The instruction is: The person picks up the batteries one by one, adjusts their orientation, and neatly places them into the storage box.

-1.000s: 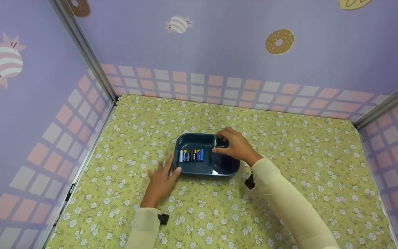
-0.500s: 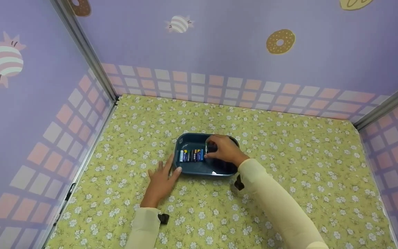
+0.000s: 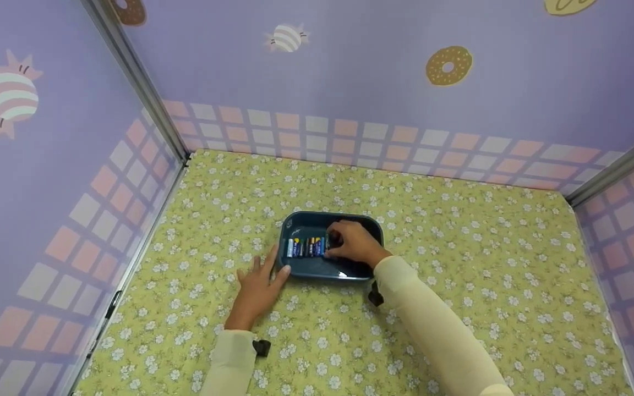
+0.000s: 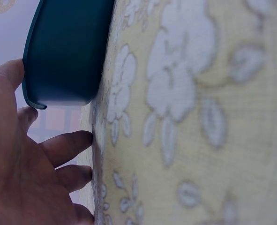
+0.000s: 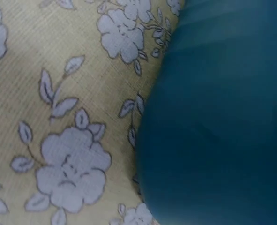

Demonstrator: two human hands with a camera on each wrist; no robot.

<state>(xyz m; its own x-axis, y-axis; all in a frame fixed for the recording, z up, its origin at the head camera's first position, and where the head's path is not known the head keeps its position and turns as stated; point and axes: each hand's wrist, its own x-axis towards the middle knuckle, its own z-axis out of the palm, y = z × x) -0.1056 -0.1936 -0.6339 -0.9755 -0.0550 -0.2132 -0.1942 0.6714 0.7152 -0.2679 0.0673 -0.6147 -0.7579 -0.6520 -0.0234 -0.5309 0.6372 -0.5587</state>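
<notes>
A dark teal plastic basin (image 3: 317,275) stands on the cloth, with several batteries (image 3: 306,247) in an upright, side-by-side row on its floor. My right hand (image 3: 354,243) reaches into the basin and pinches a battery at the right end of this row, between curled fingers and thumb; the hand covers most of it. With fingers spread, my left hand (image 3: 259,289) rests against the basin's left side. In the left wrist view, thumb and index finger are at the basin rim (image 4: 30,89), while the other fingertips touch the cloth. Only the basin's outer wall (image 5: 213,122) shows in the right wrist view.
A yellow-green cloth (image 3: 460,264) with white flowers covers the table. Purple panels (image 3: 350,60) with candy and donut prints enclose it at the back and both sides, joined by grey metal posts (image 3: 141,82).
My right hand has moved left and down inside the basin, bringing a battery from near the back rim to the row's right end. The left hand has stayed in place.
</notes>
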